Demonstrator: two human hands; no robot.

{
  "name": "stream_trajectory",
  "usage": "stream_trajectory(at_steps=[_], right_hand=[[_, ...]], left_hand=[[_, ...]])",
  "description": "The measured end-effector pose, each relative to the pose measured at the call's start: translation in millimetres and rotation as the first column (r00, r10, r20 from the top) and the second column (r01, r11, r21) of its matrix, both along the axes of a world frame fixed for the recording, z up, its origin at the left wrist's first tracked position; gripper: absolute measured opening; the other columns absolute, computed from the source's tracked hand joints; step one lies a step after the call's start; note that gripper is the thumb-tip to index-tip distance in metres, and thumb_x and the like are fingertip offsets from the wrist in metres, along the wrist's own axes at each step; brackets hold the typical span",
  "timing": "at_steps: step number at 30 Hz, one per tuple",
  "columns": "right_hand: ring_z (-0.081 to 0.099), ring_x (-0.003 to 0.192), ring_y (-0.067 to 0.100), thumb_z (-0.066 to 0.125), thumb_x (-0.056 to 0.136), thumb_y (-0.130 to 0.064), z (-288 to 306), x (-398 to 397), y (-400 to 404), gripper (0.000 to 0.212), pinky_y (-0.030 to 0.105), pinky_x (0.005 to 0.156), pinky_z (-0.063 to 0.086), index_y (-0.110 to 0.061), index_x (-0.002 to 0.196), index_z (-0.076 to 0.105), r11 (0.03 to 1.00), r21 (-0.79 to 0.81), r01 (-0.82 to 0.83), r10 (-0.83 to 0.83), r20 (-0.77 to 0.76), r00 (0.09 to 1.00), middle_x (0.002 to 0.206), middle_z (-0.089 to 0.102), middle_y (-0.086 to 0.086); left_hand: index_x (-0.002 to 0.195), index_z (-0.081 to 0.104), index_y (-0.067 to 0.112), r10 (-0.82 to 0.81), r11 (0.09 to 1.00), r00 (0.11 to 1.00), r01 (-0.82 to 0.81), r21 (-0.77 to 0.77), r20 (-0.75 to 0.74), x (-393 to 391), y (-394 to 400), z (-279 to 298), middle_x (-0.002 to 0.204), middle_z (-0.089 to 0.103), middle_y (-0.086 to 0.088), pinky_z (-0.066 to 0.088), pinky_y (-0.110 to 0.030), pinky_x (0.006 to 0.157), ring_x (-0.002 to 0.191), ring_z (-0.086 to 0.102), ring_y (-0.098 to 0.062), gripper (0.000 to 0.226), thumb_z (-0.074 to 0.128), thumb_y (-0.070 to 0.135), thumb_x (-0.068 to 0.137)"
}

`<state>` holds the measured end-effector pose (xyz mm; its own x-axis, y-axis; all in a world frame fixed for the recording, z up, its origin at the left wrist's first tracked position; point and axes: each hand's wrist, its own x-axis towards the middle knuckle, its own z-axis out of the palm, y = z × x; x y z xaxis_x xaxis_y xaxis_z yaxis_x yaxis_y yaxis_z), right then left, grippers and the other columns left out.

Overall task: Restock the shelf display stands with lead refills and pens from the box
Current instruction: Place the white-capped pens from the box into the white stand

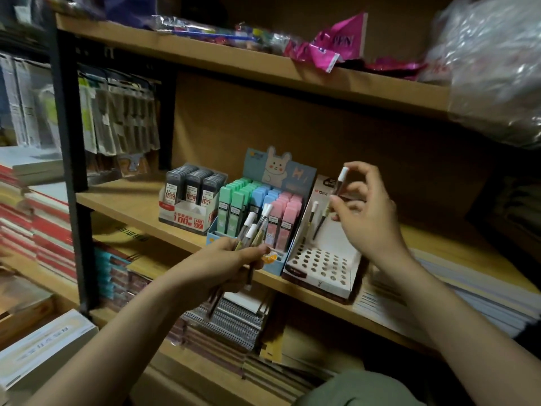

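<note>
**Seat the pen in a free hole**

Your right hand [367,213] pinches one white-capped pen [339,183] above the perforated stand [322,263] (two pens already stand there). Lower it tip-first, upright. Your left hand [219,263] grips the spare pens [254,230].

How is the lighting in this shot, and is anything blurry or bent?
Head view: dim, warm light; the shelf back and corners fall into shadow. The plastic bag at upper right is smeared by blur and glare. The right hand with its pen is slightly soft. Wide-angle distortion tilts the shelves.
</note>
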<state>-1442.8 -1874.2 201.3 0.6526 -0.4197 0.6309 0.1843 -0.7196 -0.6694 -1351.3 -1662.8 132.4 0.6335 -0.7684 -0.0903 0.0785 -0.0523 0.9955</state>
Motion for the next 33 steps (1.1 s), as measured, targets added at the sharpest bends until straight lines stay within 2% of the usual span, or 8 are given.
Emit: stream_trajectory(at_steps=[2, 4, 9, 16, 22, 25, 30, 33], right_hand=[[0.069, 0.076, 0.011, 0.066, 0.09, -0.008, -4.0, 5.1, -4.4, 0.053, 0.023, 0.063, 0.059, -0.034, 0.129, 0.041, 0.997, -0.063, 0.045, -0.046, -0.015, 0.999, 0.105, 0.059, -0.002], [0.068, 0.075, 0.01, 0.064, 0.091, -0.008, -14.9, 12.5, -5.1, 0.052, 0.022, 0.061, 0.058, -0.035, 0.129, 0.04, 0.994, -0.087, 0.06, -0.063, -0.035, 0.997, 0.101, 0.058, -0.005], [0.065, 0.07, 0.007, 0.062, 0.092, -0.009, -38.3, 29.6, -7.5, 0.053, 0.028, 0.061, 0.059, -0.037, 0.13, 0.039, 0.989, -0.093, 0.113, -0.116, -0.032, 0.993, 0.085, 0.061, -0.007], [0.068, 0.079, 0.015, 0.061, 0.093, -0.008, -46.4, 42.0, -16.0, 0.054, 0.042, 0.066, 0.061, -0.04, 0.129, 0.038, 0.988, -0.101, 0.116, -0.125, -0.08, 0.989, 0.093, 0.059, -0.007], [0.067, 0.069, 0.017, 0.061, 0.093, -0.01, -42.9, 50.0, -18.0, 0.055, 0.045, 0.061, 0.06, -0.041, 0.131, 0.038, 0.979, -0.148, 0.138, -0.156, -0.12, 0.98, 0.085, 0.055, -0.007], [0.065, 0.069, 0.015, 0.061, 0.092, -0.008, -42.6, 51.6, -19.1, 0.055, 0.042, 0.064, 0.06, -0.035, 0.135, 0.039, 0.979, -0.117, 0.166, -0.178, -0.108, 0.978, 0.085, 0.056, -0.006], [0.067, 0.071, 0.019, 0.061, 0.093, -0.007, -44.2, 47.8, -18.1, 0.054, 0.043, 0.062, 0.061, -0.035, 0.133, 0.039, 0.987, -0.082, 0.139, -0.148, -0.11, 0.983, 0.088, 0.059, -0.001], [0.069, 0.076, 0.019, 0.061, 0.092, -0.006, -45.8, 44.8, -18.4, 0.052, 0.042, 0.065, 0.061, -0.033, 0.132, 0.04, 0.991, -0.055, 0.126, -0.13, -0.084, 0.988, 0.091, 0.059, -0.003]], left_hand=[[0.086, 0.062, 0.004, -0.006, 1.0, 0.999, 0.005, -0.01, -0.033, -0.1, 3.2, 0.1, 0.064, 0.044, -0.003, 0.026, -0.017, 0.038, 0.043, 0.033, -0.008, 0.02, 0.059, 0.023, 0.093], [0.089, 0.061, 0.004, -0.024, 0.999, 0.998, 0.022, -0.04, -0.059, -1.5, 4.9, -0.7, 0.059, 0.052, 0.001, 0.027, -0.015, 0.037, 0.041, 0.033, -0.007, 0.016, 0.055, 0.017, 0.096], [0.104, 0.062, -0.002, -0.097, 0.99, 0.995, 0.098, -0.097, 0.016, -5.8, 4.5, -0.9, 0.065, 0.063, 0.006, 0.024, -0.016, 0.04, 0.045, 0.032, -0.006, 0.032, 0.057, 0.028, 0.092], [0.078, 0.056, 0.01, -0.006, 0.996, 1.0, 0.003, -0.09, -0.029, -5.4, -2.1, -10.5, 0.055, 0.051, 0.005, 0.027, -0.014, 0.038, 0.039, 0.039, -0.003, 0.028, 0.056, 0.031, 0.096], [0.081, 0.06, 0.008, 0.034, 0.996, 0.992, -0.043, -0.077, -0.123, 1.8, -7.1, -18.6, 0.082, 0.045, -0.013, 0.023, -0.018, 0.04, 0.043, 0.037, -0.006, 0.018, 0.059, 0.02, 0.094], [0.083, 0.06, 0.007, 0.016, 0.998, 0.994, -0.023, -0.06, -0.11, 2.4, -7.3, -19.5, 0.076, 0.045, -0.012, 0.023, -0.018, 0.04, 0.043, 0.036, -0.007, 0.018, 0.058, 0.02, 0.095], [0.09, 0.058, 0.002, 0.068, 0.997, 0.996, -0.069, -0.026, -0.061, -2.0, -7.4, -19.9, 0.05, 0.05, 0.006, 0.027, -0.016, 0.038, 0.04, 0.036, -0.004, 0.017, 0.056, 0.018, 0.097], [0.091, 0.056, 0.001, 0.077, 0.996, 0.995, -0.079, -0.03, -0.055, -5.6, -10.8, -19.4, 0.047, 0.053, 0.008, 0.026, -0.016, 0.038, 0.039, 0.035, -0.004, 0.016, 0.054, 0.015, 0.098]])
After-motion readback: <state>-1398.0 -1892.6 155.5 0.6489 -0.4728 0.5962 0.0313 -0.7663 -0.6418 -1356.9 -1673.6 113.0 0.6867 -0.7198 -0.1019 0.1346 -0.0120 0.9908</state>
